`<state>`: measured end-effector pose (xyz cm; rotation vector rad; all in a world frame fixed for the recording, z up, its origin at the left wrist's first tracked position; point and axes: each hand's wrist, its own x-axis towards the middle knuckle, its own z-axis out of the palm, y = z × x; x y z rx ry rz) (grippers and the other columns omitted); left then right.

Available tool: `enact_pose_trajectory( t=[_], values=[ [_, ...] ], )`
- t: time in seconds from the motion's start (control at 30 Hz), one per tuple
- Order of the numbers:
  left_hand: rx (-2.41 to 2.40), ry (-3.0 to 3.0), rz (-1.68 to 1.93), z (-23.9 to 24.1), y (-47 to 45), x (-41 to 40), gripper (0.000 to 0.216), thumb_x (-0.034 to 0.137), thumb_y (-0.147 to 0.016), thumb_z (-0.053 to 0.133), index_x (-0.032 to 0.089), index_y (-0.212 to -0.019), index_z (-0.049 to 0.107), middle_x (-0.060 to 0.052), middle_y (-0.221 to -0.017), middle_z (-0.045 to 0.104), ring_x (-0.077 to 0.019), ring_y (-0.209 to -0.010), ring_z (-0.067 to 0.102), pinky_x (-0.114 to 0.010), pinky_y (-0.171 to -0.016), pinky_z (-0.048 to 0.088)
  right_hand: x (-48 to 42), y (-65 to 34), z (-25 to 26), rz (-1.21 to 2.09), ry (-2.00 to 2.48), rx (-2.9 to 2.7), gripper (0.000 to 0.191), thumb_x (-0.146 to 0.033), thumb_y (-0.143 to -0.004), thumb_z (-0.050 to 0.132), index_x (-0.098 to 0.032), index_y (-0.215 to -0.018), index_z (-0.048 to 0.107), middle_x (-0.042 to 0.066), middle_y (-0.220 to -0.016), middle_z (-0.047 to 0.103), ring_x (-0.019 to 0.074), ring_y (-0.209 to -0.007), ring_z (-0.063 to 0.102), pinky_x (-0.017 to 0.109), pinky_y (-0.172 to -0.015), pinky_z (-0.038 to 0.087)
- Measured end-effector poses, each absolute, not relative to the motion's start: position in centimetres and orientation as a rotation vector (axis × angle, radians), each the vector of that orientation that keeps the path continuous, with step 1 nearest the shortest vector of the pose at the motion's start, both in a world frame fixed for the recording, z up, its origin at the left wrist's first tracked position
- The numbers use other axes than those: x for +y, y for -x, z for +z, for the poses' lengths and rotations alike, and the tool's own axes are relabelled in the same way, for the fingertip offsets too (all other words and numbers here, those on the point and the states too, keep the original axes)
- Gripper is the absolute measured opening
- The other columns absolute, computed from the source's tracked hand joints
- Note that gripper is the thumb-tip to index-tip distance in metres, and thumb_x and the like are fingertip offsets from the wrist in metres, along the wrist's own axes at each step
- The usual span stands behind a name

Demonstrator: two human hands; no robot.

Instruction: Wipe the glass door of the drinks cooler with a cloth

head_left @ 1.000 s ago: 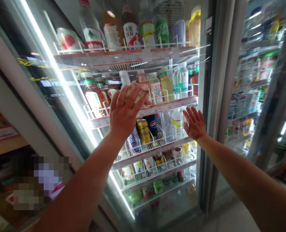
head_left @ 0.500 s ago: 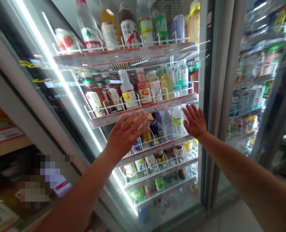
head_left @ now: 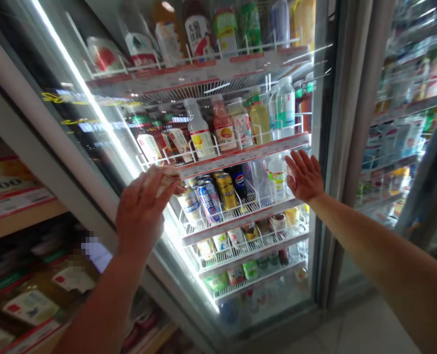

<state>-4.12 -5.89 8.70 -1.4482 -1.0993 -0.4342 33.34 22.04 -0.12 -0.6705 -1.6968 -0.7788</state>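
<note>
My left hand [head_left: 142, 211] is closed over a crumpled, light-coloured cloth [head_left: 166, 178], held against the glass door [head_left: 240, 322] of a drinks fridge near its left side. Only the cloth's edge shows past my fingers. My right hand [head_left: 305, 178] has its fingers spread and lies flat at the right part of the glass, holding nothing. Behind the glass, between my hands, stand cans such as a gold can [head_left: 226, 191] and a blue and white can [head_left: 209, 197]. A dark Pepsi bottle [head_left: 239, 179] is beside them.
Several wire shelves with bottles and cans fill the fridge, lit by a bright light strip [head_left: 74, 64] on the left. A metal door frame [head_left: 354, 98] parts it from another fridge [head_left: 398, 132]. At the lower left, a shelf [head_left: 19, 214] sits near bottles [head_left: 32, 300].
My left hand has swept left with the cloth across the glass, uncovering the cans behind it. My right hand stays spread at the right; the view has shifted slightly.
</note>
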Motion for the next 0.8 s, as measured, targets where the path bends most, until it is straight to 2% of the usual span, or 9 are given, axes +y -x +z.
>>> enact_pose_trajectory(
  t=[0.07,0.17,0.23,0.37,0.53,0.73,0.8],
  values=[
    [-1.122,1.453,-0.444,8.2,4.5,-6.3,0.074,0.003,-0.097,0.051,0.039,-0.159,0.033,0.0,-0.168,0.03,-0.0288,-0.156,0.028,-0.051,-0.124,0.038,22.1,-33.4,-0.1,-0.767,0.685,-1.695,0.064,-0.042,-0.104,0.037,-0.033,-0.165,0.019,0.002,-0.163,0.044,0.0273,-0.153,0.036,0.049,-0.126,0.022],
    [-1.104,1.658,-0.336,7.1,4.7,-6.7,0.072,0.005,-0.098,0.05,0.044,-0.157,0.035,0.003,-0.163,0.039,-0.0252,-0.153,0.035,-0.048,-0.124,0.039,22.1,-33.3,-0.1,-0.763,0.694,-1.694,0.062,-0.043,-0.104,0.035,-0.032,-0.164,0.022,0.002,-0.163,0.045,0.0273,-0.153,0.036,0.05,-0.126,0.022],
    [-1.133,1.669,-0.341,6.6,4.9,-6.9,0.072,0.005,-0.099,0.048,0.044,-0.158,0.033,0.003,-0.163,0.04,-0.0254,-0.153,0.035,-0.05,-0.125,0.038,22.0,-33.3,-0.1,-0.772,0.685,-1.699,0.062,-0.042,-0.104,0.035,-0.031,-0.164,0.023,0.003,-0.162,0.045,0.0274,-0.152,0.037,0.05,-0.125,0.023],
    [-1.186,1.493,-0.459,5.6,5.0,-7.1,0.074,0.005,-0.096,0.05,0.039,-0.159,0.032,-0.001,-0.167,0.03,-0.0308,-0.157,0.024,-0.056,-0.127,0.034,21.9,-33.3,0.0,-0.828,0.653,-1.665,0.064,-0.04,-0.104,0.038,-0.03,-0.164,0.021,0.004,-0.161,0.047,0.0269,-0.152,0.038,0.049,-0.124,0.026],
    [-1.102,1.6,-0.248,2.6,4.5,-7.7,0.077,0.002,-0.091,0.056,0.032,-0.159,0.035,-0.005,-0.162,0.041,-0.0282,-0.156,0.026,-0.051,-0.129,0.033,21.7,-33.2,0.0,-0.849,0.653,-1.654,0.066,-0.038,-0.103,0.04,-0.031,-0.165,0.018,0.004,-0.161,0.047,0.0258,-0.152,0.039,0.047,-0.125,0.026],
    [-1.295,1.506,-0.49,-3.3,2.5,-7.7,0.085,0.005,-0.089,0.06,0.031,-0.163,0.026,-0.01,-0.167,0.025,-0.0334,-0.156,0.019,-0.061,-0.126,0.034,21.7,-33.1,0.0,-0.833,0.638,-1.639,0.065,-0.038,-0.104,0.04,-0.031,-0.165,0.019,0.004,-0.161,0.047,0.0262,-0.152,0.039,0.048,-0.125,0.026],
    [-1.286,1.591,-0.473,-4.6,1.6,-7.4,0.085,0.007,-0.089,0.062,0.03,-0.163,0.027,-0.01,-0.166,0.029,-0.0336,-0.155,0.021,-0.059,-0.128,0.032,21.8,-33.1,0.0,-0.828,0.652,-1.651,0.064,-0.038,-0.103,0.039,-0.031,-0.164,0.021,0.004,-0.161,0.047,0.0264,-0.151,0.039,0.048,-0.125,0.026]
  ],
)
